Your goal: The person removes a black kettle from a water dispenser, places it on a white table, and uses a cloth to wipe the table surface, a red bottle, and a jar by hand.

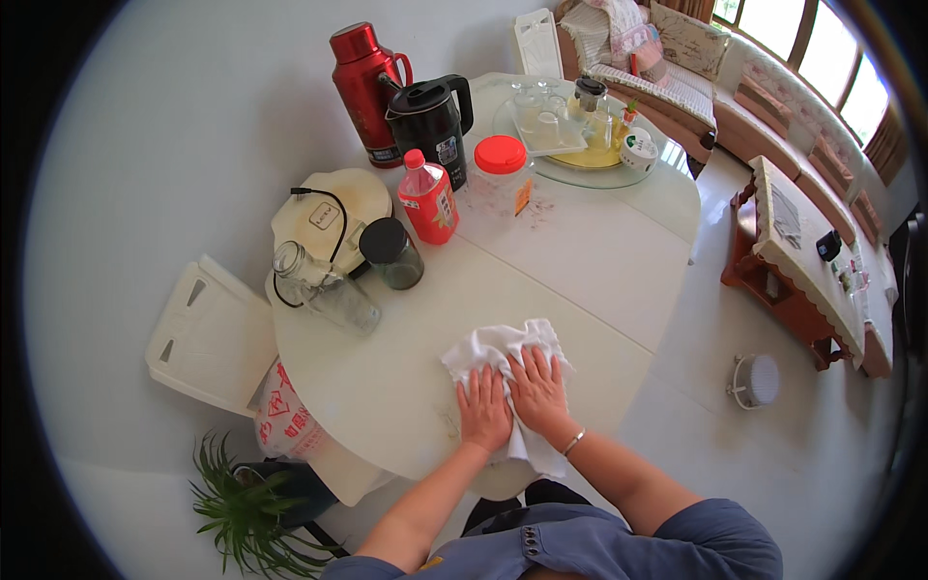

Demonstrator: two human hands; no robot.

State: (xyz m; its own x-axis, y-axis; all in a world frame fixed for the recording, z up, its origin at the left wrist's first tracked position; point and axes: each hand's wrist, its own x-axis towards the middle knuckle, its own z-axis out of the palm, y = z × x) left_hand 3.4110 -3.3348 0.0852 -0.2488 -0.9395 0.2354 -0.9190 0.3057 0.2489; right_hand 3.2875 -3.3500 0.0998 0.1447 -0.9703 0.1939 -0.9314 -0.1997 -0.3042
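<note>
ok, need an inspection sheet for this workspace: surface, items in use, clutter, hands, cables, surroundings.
Surface: pale table, seam across it, some reddish marks near the red-lidded jar.
Items in use: white cloth, rumpled, on the table's near part.
Clutter: red flask, black kettle, pink-red bottle, dark-lidded jar, clear bottle; glassware at the far end.
Hands: left hand and right hand both on the cloth, fingers extended.
Cables: black cable over a round cream appliance, one plug end visible.
Surroundings: white chair, plant, stool, sofa.
</note>
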